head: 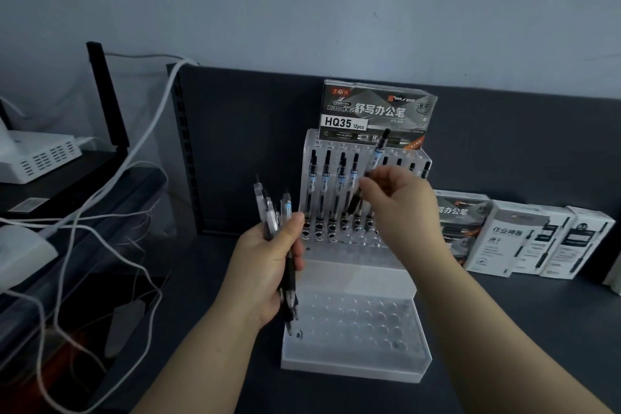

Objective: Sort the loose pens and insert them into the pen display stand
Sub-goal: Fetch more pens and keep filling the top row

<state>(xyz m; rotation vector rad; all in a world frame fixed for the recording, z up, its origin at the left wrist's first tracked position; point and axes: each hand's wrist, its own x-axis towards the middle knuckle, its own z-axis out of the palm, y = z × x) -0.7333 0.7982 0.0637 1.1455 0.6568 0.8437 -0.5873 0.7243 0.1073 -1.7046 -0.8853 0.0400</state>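
A clear acrylic pen display stand [356,360] with stepped rows of holes stands on the dark table. Several black-and-clear pens [325,185] stand upright in its upper tier. My left hand [265,265] grips a bundle of several loose pens [274,212], their tips pointing down in front of the stand's left side. My right hand [400,202] pinches a single pen [376,158], tilted with its cap up and right, above the upper tier's holes.
A pen box labelled HQ35 [376,111] sits on top of the stand. More pen boxes [524,239] lie at the right against a dark back panel [242,144]. White cables [100,212] and white devices [37,158] crowd the left.
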